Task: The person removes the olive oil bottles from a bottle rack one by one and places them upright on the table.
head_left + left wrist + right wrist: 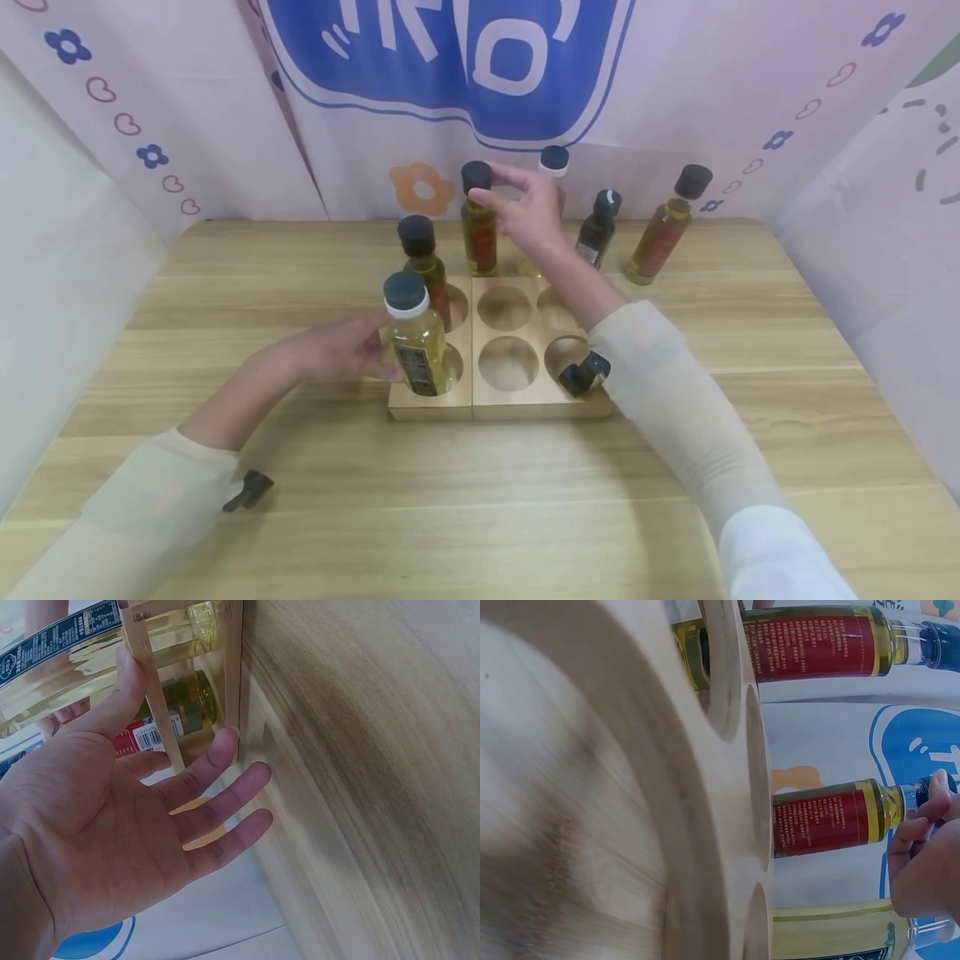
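In the head view my right hand [528,212] pinches the black cap of a red-labelled oil bottle [481,237], which stands upright behind the wooden rack [540,400]. The right wrist view shows the same oil bottle [825,821] with fingers at its cap. My left hand [337,348] is at the rack's left side, fingers spread and loosely bent; the left wrist view shows its thumb against the wooden frame [154,682]. Two bottles sit in the rack's left column: a pale yellow oil bottle [420,346] in front and a red-labelled bottle [429,271] behind it.
Behind the rack, a white-necked bottle [553,162] is partly hidden by my right hand. A dark bottle [597,229] and another red-labelled bottle [662,237] stand to the right. A printed curtain [360,150] hangs behind the wood-grain table [525,500].
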{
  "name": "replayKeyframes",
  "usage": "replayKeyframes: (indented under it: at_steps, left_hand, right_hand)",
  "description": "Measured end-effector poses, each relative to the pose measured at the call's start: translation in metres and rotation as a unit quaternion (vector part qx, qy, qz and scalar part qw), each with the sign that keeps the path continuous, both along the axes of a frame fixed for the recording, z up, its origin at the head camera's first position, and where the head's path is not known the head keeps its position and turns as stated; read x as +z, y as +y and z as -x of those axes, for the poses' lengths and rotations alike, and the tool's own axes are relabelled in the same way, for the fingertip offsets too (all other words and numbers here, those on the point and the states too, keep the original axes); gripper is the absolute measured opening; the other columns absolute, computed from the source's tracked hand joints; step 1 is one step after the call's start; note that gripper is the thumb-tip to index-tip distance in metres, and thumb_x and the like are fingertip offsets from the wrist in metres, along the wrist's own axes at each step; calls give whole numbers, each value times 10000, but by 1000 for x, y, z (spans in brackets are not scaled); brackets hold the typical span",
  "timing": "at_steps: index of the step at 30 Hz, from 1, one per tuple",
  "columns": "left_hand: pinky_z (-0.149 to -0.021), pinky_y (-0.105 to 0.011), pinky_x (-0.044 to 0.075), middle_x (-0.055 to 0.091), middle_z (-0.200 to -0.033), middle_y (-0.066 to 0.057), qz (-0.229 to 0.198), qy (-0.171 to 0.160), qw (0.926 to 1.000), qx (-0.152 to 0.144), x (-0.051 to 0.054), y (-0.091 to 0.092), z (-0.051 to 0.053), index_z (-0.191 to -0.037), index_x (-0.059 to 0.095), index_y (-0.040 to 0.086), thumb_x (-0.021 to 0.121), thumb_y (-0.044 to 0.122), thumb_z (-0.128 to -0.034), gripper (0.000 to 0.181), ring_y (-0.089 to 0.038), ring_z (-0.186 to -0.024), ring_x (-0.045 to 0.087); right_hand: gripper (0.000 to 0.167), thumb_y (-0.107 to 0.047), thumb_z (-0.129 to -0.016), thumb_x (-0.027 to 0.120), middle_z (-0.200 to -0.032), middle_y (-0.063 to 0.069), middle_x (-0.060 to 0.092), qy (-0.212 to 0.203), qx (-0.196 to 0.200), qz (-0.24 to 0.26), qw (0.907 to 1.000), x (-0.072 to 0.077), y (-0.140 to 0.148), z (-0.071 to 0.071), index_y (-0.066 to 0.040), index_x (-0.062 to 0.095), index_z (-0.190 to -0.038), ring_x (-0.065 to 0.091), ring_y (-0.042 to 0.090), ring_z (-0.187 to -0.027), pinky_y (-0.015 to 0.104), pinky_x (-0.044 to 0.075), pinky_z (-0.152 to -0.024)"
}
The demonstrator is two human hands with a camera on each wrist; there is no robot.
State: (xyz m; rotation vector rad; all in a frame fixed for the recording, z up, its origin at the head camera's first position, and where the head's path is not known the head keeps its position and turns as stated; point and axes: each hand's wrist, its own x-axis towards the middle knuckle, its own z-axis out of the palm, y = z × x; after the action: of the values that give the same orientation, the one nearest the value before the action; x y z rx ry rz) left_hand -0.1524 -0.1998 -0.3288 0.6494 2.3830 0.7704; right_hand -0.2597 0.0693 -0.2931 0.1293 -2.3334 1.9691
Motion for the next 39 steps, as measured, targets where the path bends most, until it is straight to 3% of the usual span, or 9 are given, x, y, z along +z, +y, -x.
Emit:
replayKeyframes:
  at_steps: [24,31,39]
  left_hand:
    - [-739,-379,528,660,-910,-83,19,-62,9999,-101,3,1,0,-1627,259,93,803,311,-914,923,-233,-839,612]
    - [-753,-380,531,665,-931,-73,107,-79,9999,-67,2,0,0,-1617,280,98,802,339,-913,909,-226,-860,617]
    - [-759,-383,530,661,-948,-82,-23,-139,9999,-43,1,0,-1,-1610,287,88,799,320,-917,892,-233,-871,613]
  right_hand:
    - [445,-147,-917,811,-1246,42,733,-113,75,219,9997,-3,-1,6,-120,703,-1348,433,93,-447,191,392,-449]
    - [419,-155,-927,804,-1255,45,734,-102,-14,49,9999,-1,-1,7,-120,713,-1334,478,109,-436,214,413,-431]
    - [452,-140,-951,775,-1286,64,720,-167,203,-8,9997,1,0,5,-116,669,-1389,547,139,-419,223,452,-432]
